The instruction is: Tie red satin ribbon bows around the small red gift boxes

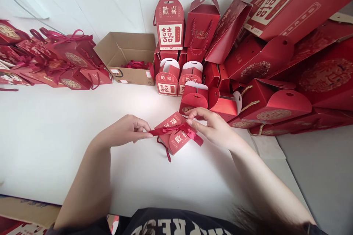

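Note:
A small red gift box (176,147) with pale Chinese characters lies on the white table between my hands. Across its top runs a shiny red ribbon (158,131), knotted or looped near the box's middle. My left hand (128,129) pinches the ribbon's left end between thumb and fingers, pulled out past the box edge. At the box's upper right, my right hand (211,125) has thumb and forefinger closed together on the ribbon's loop. Part of that grip is hidden behind the fingers. A twisted dark red cord handle (165,149) hangs from the box's near left side onto the table.
An open cardboard box (135,74) holding red ribbons stands at the back. Red gift boxes with tied ribbons (73,53) are piled at left. Stacked red boxes (170,25) and larger red bags (275,99) crowd the right, close to my right hand. The white table (68,128) meets a tiled wall.

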Action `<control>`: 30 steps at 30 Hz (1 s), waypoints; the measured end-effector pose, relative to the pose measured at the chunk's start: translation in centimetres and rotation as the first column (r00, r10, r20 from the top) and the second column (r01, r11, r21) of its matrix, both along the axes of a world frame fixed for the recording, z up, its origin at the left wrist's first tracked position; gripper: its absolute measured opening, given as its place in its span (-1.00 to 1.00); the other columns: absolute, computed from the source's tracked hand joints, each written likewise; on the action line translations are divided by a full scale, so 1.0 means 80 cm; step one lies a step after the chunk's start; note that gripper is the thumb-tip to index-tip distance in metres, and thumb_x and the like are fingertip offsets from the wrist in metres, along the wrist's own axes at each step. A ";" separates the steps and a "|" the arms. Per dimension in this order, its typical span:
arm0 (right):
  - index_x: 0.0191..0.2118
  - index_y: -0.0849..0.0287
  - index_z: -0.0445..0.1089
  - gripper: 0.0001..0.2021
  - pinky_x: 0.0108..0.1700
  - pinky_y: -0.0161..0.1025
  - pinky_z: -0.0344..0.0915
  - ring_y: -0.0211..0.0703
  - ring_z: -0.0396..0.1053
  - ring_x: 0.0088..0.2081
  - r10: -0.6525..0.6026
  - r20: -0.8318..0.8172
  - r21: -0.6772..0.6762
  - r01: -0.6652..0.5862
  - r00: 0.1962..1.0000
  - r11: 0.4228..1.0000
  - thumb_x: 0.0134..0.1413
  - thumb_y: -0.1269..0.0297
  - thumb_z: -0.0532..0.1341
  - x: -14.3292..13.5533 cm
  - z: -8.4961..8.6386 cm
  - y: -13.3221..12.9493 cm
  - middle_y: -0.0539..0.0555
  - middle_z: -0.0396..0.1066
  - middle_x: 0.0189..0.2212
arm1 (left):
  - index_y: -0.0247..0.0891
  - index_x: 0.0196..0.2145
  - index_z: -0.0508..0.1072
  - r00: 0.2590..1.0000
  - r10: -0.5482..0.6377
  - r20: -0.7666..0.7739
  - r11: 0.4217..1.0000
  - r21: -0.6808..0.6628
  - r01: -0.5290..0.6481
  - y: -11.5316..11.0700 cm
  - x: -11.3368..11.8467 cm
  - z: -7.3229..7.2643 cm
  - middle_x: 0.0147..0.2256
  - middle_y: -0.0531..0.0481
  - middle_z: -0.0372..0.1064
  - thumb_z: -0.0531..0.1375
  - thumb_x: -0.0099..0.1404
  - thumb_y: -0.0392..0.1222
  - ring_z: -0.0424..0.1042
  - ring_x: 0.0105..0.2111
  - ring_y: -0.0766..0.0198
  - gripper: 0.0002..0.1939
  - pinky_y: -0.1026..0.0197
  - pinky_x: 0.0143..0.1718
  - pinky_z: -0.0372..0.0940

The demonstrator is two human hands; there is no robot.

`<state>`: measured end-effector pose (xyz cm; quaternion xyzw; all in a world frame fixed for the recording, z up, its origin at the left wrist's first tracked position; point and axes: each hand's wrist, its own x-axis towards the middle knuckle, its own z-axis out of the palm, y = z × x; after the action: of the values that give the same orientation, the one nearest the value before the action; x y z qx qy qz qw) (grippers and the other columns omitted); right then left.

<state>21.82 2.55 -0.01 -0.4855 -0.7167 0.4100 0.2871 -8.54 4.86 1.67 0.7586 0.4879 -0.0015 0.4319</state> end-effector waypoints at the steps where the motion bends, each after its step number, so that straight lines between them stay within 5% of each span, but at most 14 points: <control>1: -0.28 0.09 0.34 -0.82 0.06 -0.09 0.27 -0.05 0.39 0.01 0.005 -0.009 0.018 -0.005 1.000 1.000 0.27 0.12 0.13 0.000 -0.001 0.000 0.08 0.45 -0.08 | -0.21 -0.37 0.54 0.998 0.056 0.018 0.996 0.071 -0.058 -0.001 0.002 -0.001 -0.64 0.12 0.30 0.17 0.28 0.05 0.25 -0.61 0.39 -0.71 0.33 -0.55 0.13; 3: -0.28 0.09 0.37 -0.84 0.11 -0.07 0.25 -0.05 0.37 0.05 0.027 -0.031 0.066 -0.025 0.999 0.998 0.27 0.16 0.14 -0.002 -0.002 0.000 0.09 0.42 -0.04 | -0.19 -0.28 0.55 0.970 0.209 0.127 0.921 0.308 -0.239 -0.006 0.010 -0.004 -0.57 0.09 0.44 0.16 0.31 -0.05 0.38 -0.56 0.35 -0.78 0.32 -0.48 0.25; 5: -0.23 0.08 0.41 -0.88 0.15 -0.04 0.22 -0.04 0.33 0.10 0.052 -0.039 0.127 -0.047 0.998 0.991 0.24 0.18 0.18 -0.004 -0.004 -0.001 0.11 0.37 0.03 | -0.17 -0.24 0.56 0.918 0.261 0.299 0.744 0.543 -0.388 -0.011 0.022 -0.009 -0.40 0.04 0.55 0.16 0.32 -0.15 0.50 -0.40 0.30 -0.83 0.28 -0.33 0.36; 7: -0.11 0.04 0.42 -0.82 0.19 0.02 0.20 0.00 0.26 0.18 0.073 -0.032 0.181 -0.066 0.997 0.981 0.17 0.18 0.25 -0.009 -0.006 -0.003 0.12 0.30 0.11 | -0.15 -0.22 0.56 0.920 0.104 0.377 0.641 0.682 -0.352 -0.016 0.037 -0.014 -0.25 0.01 0.59 0.16 0.32 -0.21 0.54 -0.25 0.25 -0.83 0.21 -0.17 0.40; 10: 0.08 0.00 0.34 -0.58 0.24 0.10 0.16 0.06 0.13 0.27 0.136 -0.011 0.254 -0.128 0.991 0.959 0.09 0.23 0.33 -0.017 -0.011 -0.006 0.16 0.21 0.20 | -0.10 -0.16 0.55 0.905 -0.234 0.356 0.594 0.789 -0.157 -0.023 0.056 -0.020 -0.20 0.03 0.59 0.17 0.31 -0.34 0.53 -0.15 0.21 -0.77 0.14 -0.07 0.41; 13: 0.02 0.01 0.39 -0.68 0.24 0.09 0.17 0.05 0.11 0.28 0.201 -0.005 0.332 -0.188 0.980 0.925 0.12 0.34 0.30 -0.023 -0.013 -0.009 0.15 0.22 0.19 | -0.08 -0.01 0.46 0.866 -0.360 0.346 0.641 0.767 -0.040 -0.029 0.064 -0.021 -0.18 0.02 0.57 0.14 0.27 -0.46 0.49 -0.11 0.22 -0.59 0.14 -0.07 0.40; 17: -0.24 0.06 0.46 -0.91 0.19 0.03 0.21 -0.01 0.23 0.18 0.212 -0.026 0.377 -0.187 0.977 0.907 0.18 0.39 0.23 -0.023 -0.010 -0.011 0.12 0.27 0.13 | -0.15 0.11 0.26 0.857 -0.249 0.452 0.732 0.667 -0.139 -0.029 0.059 -0.022 -0.16 -0.06 0.46 0.15 0.19 -0.51 0.46 -0.19 0.25 -0.44 0.18 -0.17 0.39; 22: 0.01 0.06 0.36 -0.65 0.22 0.10 0.16 0.06 0.17 0.21 0.254 0.028 0.391 -0.245 0.967 0.887 0.08 0.37 0.31 -0.026 -0.011 -0.011 0.19 0.22 0.18 | -0.16 0.02 0.27 0.894 -0.239 0.379 0.701 0.704 -0.111 -0.030 0.062 -0.023 -0.27 0.01 0.38 0.35 0.13 -0.32 0.39 -0.31 0.28 -0.47 0.21 -0.26 0.33; 26: -0.23 0.04 0.45 -0.92 0.21 0.14 0.13 0.08 0.19 0.19 0.276 0.065 0.465 -0.274 0.959 0.842 0.16 0.35 0.25 -0.029 -0.016 -0.011 0.14 0.26 0.14 | -0.16 -0.03 0.29 0.892 -0.268 0.364 0.717 0.693 -0.068 -0.032 0.066 -0.017 -0.28 0.00 0.37 0.28 0.20 -0.32 0.37 -0.31 0.28 -0.60 0.20 -0.26 0.34; 30: -0.25 0.08 0.42 -0.92 0.16 0.07 0.21 0.02 0.25 0.14 0.265 -0.018 0.445 -0.229 0.964 0.866 0.18 0.41 0.21 -0.024 -0.008 -0.012 0.16 0.28 0.12 | -0.17 -0.12 0.40 0.919 -0.245 0.307 0.715 0.698 -0.042 -0.026 0.058 -0.014 -0.22 -0.06 0.36 0.16 0.23 -0.42 0.37 -0.19 0.22 -0.72 0.15 -0.16 0.33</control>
<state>19.90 1.60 -0.67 -0.2960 -0.8350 0.2899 0.3621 -3.87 2.78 0.56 0.8759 0.3167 0.3028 0.2019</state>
